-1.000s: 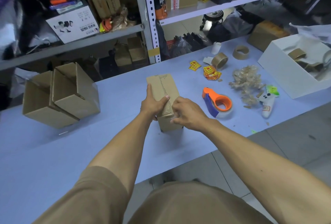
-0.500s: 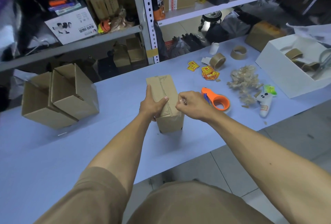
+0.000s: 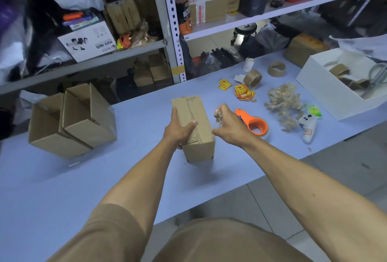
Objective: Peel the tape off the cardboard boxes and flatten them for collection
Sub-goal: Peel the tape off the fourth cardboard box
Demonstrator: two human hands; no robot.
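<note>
Cardboard box [image 3: 193, 127] stands mid-table, left hand [image 3: 180, 129] gripping its side, thumb on top; right hand [image 3: 228, 124], just beside, pinches clear tape [image 3: 217, 115].

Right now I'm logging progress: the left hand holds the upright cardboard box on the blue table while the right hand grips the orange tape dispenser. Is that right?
Not quite. The head view shows the right hand pinching a strip of clear tape peeled from the upright cardboard box; the orange tape dispenser lies untouched behind it. The left hand does hold the box on the blue table.
</note>
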